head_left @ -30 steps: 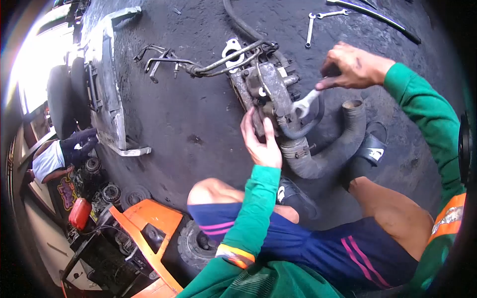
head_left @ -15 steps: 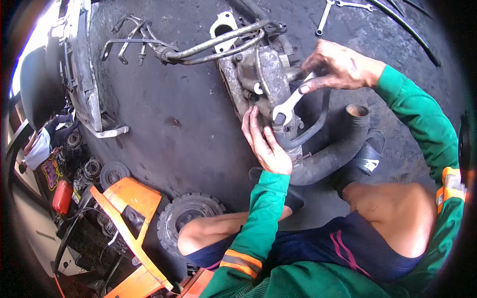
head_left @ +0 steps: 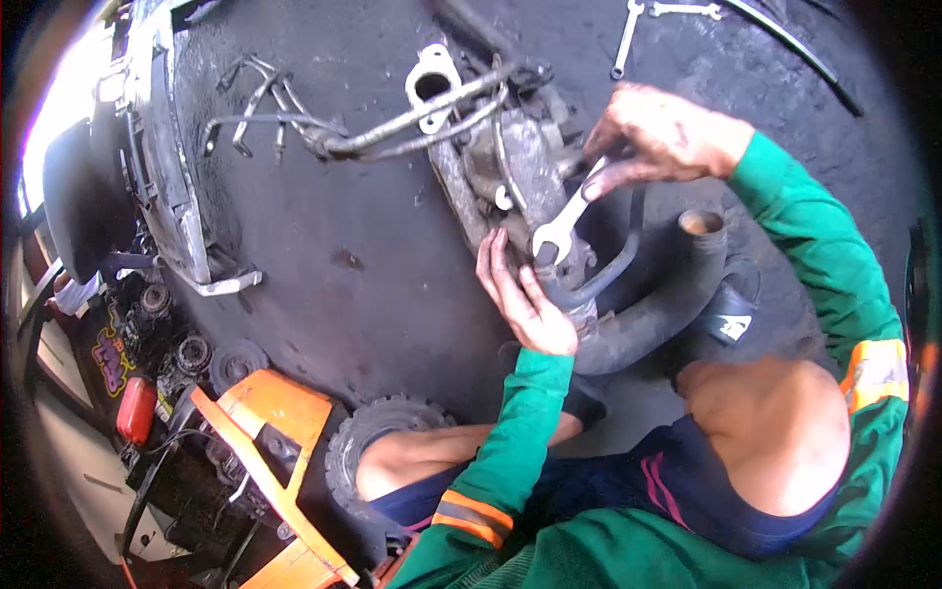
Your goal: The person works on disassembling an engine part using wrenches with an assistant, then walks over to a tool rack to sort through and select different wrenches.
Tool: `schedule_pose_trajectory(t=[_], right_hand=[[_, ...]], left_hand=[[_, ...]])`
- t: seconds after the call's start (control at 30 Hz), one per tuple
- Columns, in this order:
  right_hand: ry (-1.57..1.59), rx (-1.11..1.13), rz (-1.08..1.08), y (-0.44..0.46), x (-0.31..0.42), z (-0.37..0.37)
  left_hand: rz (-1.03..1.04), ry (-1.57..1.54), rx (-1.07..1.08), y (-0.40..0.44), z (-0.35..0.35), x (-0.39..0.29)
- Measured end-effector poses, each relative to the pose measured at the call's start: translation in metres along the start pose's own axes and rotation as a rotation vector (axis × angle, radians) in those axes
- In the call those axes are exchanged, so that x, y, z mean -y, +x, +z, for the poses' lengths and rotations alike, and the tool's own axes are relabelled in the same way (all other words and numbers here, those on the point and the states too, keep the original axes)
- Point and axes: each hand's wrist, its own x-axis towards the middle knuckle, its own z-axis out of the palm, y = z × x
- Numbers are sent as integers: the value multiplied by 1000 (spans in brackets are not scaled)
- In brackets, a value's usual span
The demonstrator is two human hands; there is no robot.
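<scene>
My right hand (head_left: 662, 137) is closed on an open-end wrench (head_left: 564, 228), whose jaw sits around a dark fitting on a greasy metal engine part (head_left: 530, 167). My left hand (head_left: 525, 299) rests against the lower left side of that part, its fingers apart. Bent metal pipes (head_left: 392, 133) run from the top of the part to the left, past a flange (head_left: 432, 86) with a round hole. A thin black hose (head_left: 616, 263) curves beside the wrench jaw. Below it lies a thick curved hose (head_left: 657, 309) with its open end up.
Two wrenches (head_left: 626, 41) (head_left: 685, 10) and a long dark strip (head_left: 800, 49) lie on the floor at the top right. At left stands a metal frame (head_left: 182, 196). An orange machine part (head_left: 280, 417), a tyre (head_left: 343, 452) and a red container (head_left: 136, 410) are lower left.
The wrench jaw, earlier blurred beside the part, now sits around the fitting. My left hand has stayed against the part. The camera view has shifted.
</scene>
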Motion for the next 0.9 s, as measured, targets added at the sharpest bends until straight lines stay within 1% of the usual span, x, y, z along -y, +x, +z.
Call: schedule_pose_trajectory(t=[0.07, 0.1, 0.2, 0.23, 0.27, 0.33, 0.4, 0.43, 0.47, 0.53, 0.6, 0.63, 0.73, 0.87, 0.9], right_hand=[[3, -27, -58, 4, -6, 3], [-33, 48, 20, 5, -6, 1], [303, 221, 333, 6, 3, -5], [451, 82, 335, -3, 2, 3], [824, 161, 336, -2, 5, -2], [1076, -111, 248, -9, 37, 4], [1279, -271, 338, -7, 63, 16], [1357, -281, 288, -7, 66, 22], [1385, -248, 325, -8, 67, 27], [1354, -310, 400, -6, 67, 43], [1418, -411, 477, -3, 62, 56], [1443, -422, 495, -4, 54, 60], [1404, -390, 516, -9, 44, 62], [1394, -499, 479, -13, 50, 73], [1414, -579, 434, -12, 54, 77]], left_hand=[[-23, -27, -1, 1, 0, -4], [-30, -32, -3, 1, -2, -4], [-23, -53, -18, 2, 0, -2], [-21, -56, -26, 1, 0, 0], [-15, -43, -16, 1, -1, 0], [-6, -11, -2, 2, -1, -1], [-2, 1, 20, 3, -2, 1], [-3, -2, 20, 3, -3, 1], [-1, -9, 17, 3, -3, 1], [17, -58, 0, 4, -2, 4], [17, -67, 0, 2, -4, 4], [11, -51, 10, 3, -4, 4], [-3, -61, 10, 3, -4, 2], [6, -66, 7, 4, -5, 3], [9, -59, 11, 4, -5, 3]])
